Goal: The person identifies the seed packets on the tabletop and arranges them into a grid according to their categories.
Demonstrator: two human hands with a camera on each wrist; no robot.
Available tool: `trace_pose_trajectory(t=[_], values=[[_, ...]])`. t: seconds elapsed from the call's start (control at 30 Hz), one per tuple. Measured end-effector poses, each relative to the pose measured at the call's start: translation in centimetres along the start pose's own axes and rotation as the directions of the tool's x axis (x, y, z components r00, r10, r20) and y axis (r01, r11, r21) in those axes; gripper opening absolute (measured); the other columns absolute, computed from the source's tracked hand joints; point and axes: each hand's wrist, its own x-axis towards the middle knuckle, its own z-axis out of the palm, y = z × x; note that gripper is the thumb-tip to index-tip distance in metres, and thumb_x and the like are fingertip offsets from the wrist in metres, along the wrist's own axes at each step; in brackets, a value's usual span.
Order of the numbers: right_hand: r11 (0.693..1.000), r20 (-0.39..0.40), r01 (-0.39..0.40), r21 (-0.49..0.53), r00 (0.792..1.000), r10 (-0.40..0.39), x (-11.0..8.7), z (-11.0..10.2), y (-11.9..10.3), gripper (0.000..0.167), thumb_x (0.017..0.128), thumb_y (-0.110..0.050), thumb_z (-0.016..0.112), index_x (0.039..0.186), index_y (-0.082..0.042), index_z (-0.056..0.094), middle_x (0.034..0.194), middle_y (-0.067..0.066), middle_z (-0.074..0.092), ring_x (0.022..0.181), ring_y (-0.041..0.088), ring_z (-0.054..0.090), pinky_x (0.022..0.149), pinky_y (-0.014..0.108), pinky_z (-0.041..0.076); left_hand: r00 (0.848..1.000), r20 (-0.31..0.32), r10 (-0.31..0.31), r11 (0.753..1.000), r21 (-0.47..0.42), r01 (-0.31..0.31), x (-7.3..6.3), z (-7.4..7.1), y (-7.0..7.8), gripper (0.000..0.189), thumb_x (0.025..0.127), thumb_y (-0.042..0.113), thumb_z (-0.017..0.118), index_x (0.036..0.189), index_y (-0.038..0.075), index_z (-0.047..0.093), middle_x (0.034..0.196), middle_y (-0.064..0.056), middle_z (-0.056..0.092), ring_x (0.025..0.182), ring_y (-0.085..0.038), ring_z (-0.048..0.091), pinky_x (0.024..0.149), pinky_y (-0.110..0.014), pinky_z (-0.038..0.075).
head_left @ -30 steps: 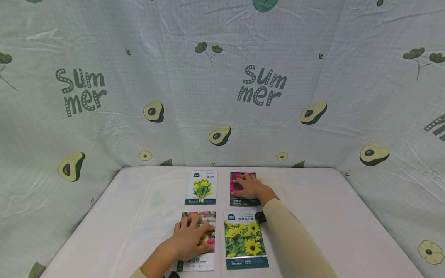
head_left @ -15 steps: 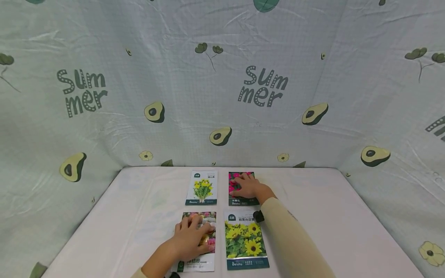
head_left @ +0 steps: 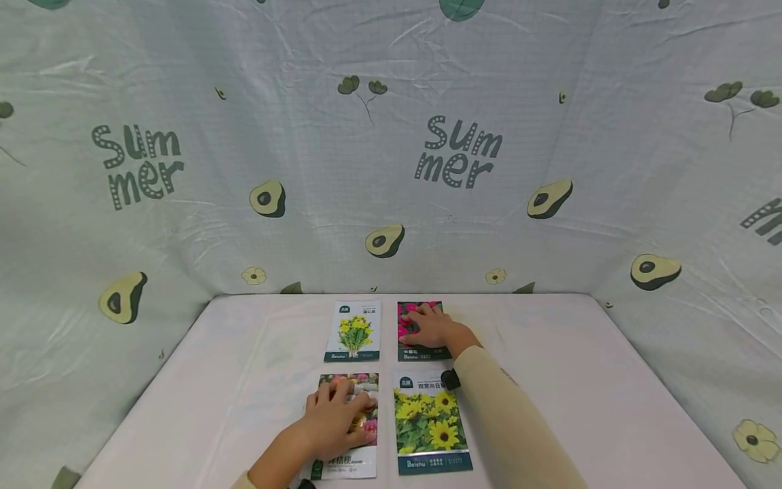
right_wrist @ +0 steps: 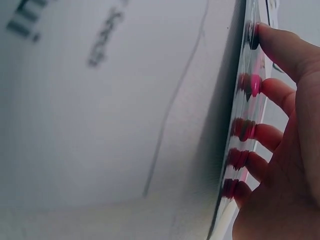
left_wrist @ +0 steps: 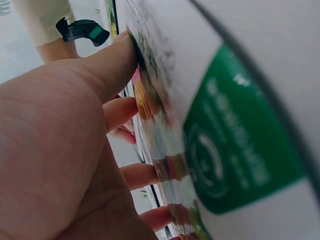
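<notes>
On the table lie seed packets in two rows. My right hand (head_left: 430,327) rests its fingertips on the pink-flower seed packet (head_left: 418,354) at the back right; in the right wrist view, the spread fingers (right_wrist: 270,136) touch its glossy face. At the front left, my left hand (head_left: 332,424) presses spread fingertips on a seed packet with pink and white blooms (head_left: 354,466), covering part of its picture. The left wrist view has the thumb and fingers touching that packet's face (left_wrist: 170,160). Neither hand curls round a packet.
A yellow sunflower seed packet (head_left: 430,424) lies at the front right, partly beside the right sleeve (head_left: 507,414). A white seed packet with yellow flowers (head_left: 353,333) lies back left. Behind the pale table (head_left: 244,380) hangs an avocado-print curtain (head_left: 330,149).
My right hand and the pink-flower seed packet under it have slid slightly left, nearer the white packet. The left hand has stayed in place on its packet.
</notes>
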Motion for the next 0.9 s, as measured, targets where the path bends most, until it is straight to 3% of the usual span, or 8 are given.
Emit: trace_pose_trajectory(t=[0.57, 0.9], values=[[1.0, -0.007, 0.006, 0.002, 1.0, -0.006, 0.0, 0.2, -0.2, 0.065, 0.098, -0.056, 0.061, 0.155, -0.031, 0.044, 0.164, 0.008, 0.032, 0.153, 0.037, 0.025, 0.121, 0.06, 0.027, 0.998, -0.031, 0.048, 0.999, -0.011, -0.049, 0.2, 0.9, -0.7, 0.055, 0.091, 0.065, 0.064, 0.137, 0.035, 0.057, 0.15, -0.014, 0.039, 0.135, -0.05, 0.031, 0.102, -0.072, 0.028], [1.0, -0.01, 0.027, 0.012, 1.0, -0.027, 0.0, 0.2, -0.4, 0.065, 0.098, -0.058, 0.06, 0.155, -0.031, 0.045, 0.163, 0.007, 0.032, 0.152, 0.037, 0.027, 0.119, 0.06, 0.03, 0.998, -0.023, 0.05, 0.999, -0.019, -0.05, 0.1, 1.1, -0.9, 0.057, 0.092, 0.062, 0.066, 0.14, 0.032, 0.056, 0.152, -0.014, 0.039, 0.138, -0.052, 0.03, 0.103, -0.072, 0.028]])
